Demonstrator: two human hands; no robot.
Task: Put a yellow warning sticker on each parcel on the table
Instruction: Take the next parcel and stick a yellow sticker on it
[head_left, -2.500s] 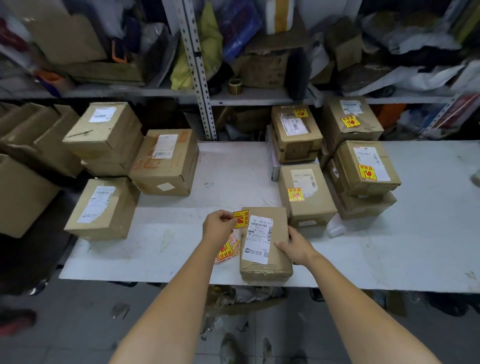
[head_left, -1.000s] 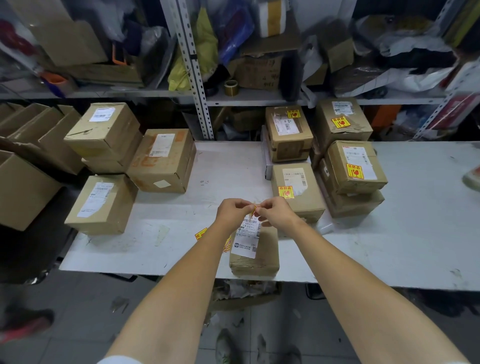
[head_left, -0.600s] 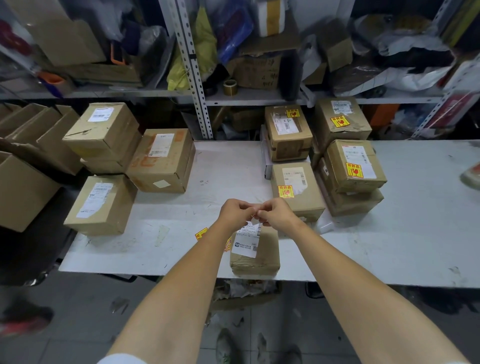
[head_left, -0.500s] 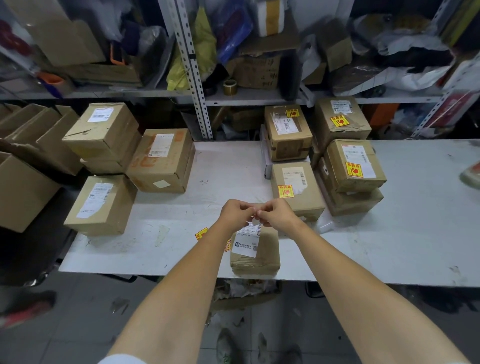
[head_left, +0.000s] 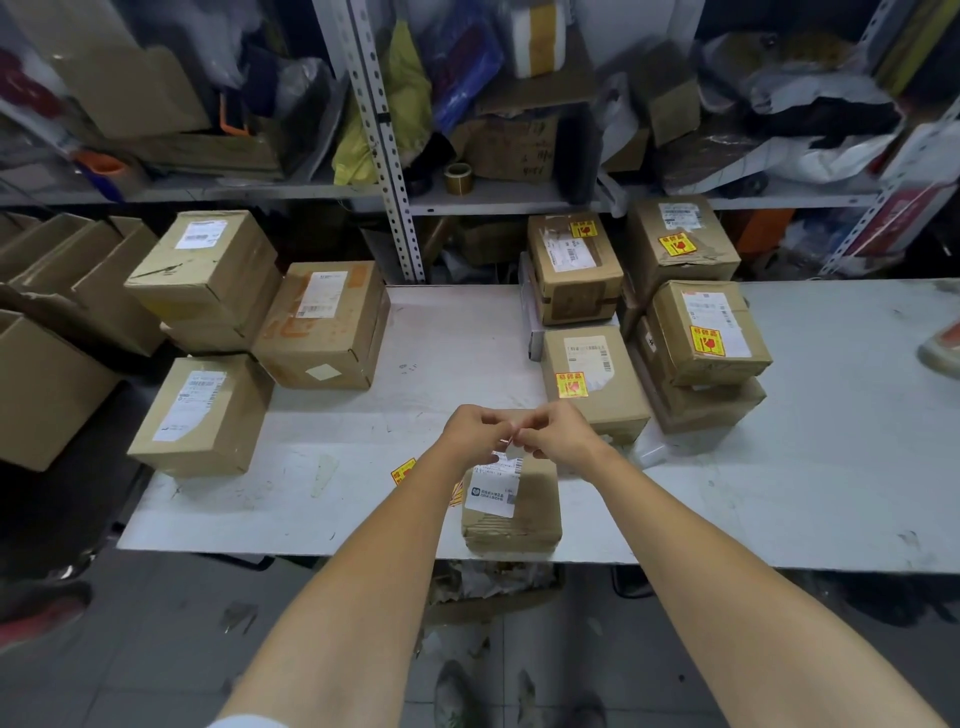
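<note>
A small brown parcel (head_left: 524, 512) with a white label lies at the table's near edge. Just above it my left hand (head_left: 475, 431) and my right hand (head_left: 558, 434) meet, fingertips pinching a small sticker (head_left: 511, 448) between them; only its pale edge shows. More yellow stickers (head_left: 404, 470) lie on the table left of the parcel, partly hidden by my left forearm. On the right, several parcels (head_left: 595, 376) carry yellow stickers. On the left, three parcels (head_left: 202, 415) show only white labels.
The white table (head_left: 805, 467) is bare at its right end and in the middle back. A metal shelf post (head_left: 387, 150) rises behind it, with cluttered shelves and a tape roll (head_left: 457, 178). Empty cartons (head_left: 47, 374) stand at the far left.
My right hand left the parcel's side and joined my left hand above it. Both now work the sticker between fingertips; the yellow face seen earlier is now hidden.
</note>
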